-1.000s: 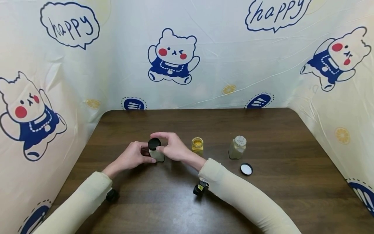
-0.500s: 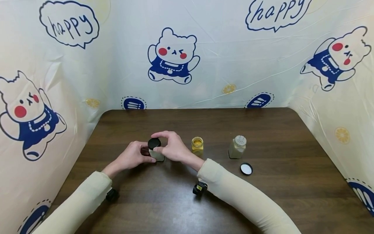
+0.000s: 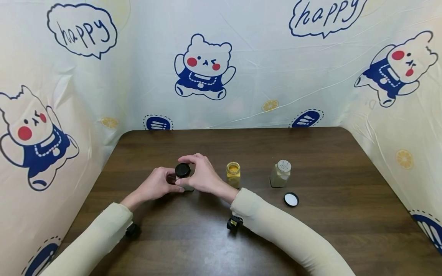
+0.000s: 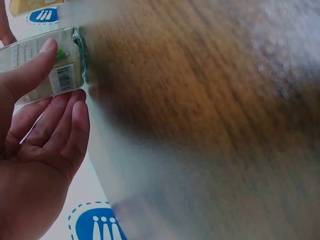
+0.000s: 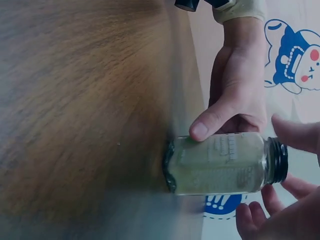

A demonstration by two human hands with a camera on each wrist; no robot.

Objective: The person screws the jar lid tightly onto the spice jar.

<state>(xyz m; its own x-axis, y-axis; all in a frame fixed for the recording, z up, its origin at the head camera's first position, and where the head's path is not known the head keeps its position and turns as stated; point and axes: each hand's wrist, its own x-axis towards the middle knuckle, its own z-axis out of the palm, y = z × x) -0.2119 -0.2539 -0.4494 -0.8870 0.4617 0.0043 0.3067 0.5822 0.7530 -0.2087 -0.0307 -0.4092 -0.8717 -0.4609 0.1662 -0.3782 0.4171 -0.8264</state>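
Note:
Standing on the table is a clear glass spice jar (image 5: 220, 162) with pale contents and a black screw lid (image 3: 182, 170). My left hand (image 3: 158, 184) grips the jar low on its body, thumb on the near side; its barcode label shows in the left wrist view. Around the lid curve the thumb and fingers of my right hand (image 3: 203, 174), with the thumb just under the lid's near edge. In the right wrist view, the fingers of that hand lie close about the lid from both sides.
Right of my hands stands an open jar of yellow contents (image 3: 233, 174). Farther right is another jar (image 3: 280, 174) with a perforated shaker top, and a black lid (image 3: 291, 199) lies white side up before it. The brown table (image 3: 221, 237) backs onto printed cloth.
My right hand has shifted slightly around the lid, its thumb sliding left and lower, and the wrist has moved a little left. The left hand and jar stay put.

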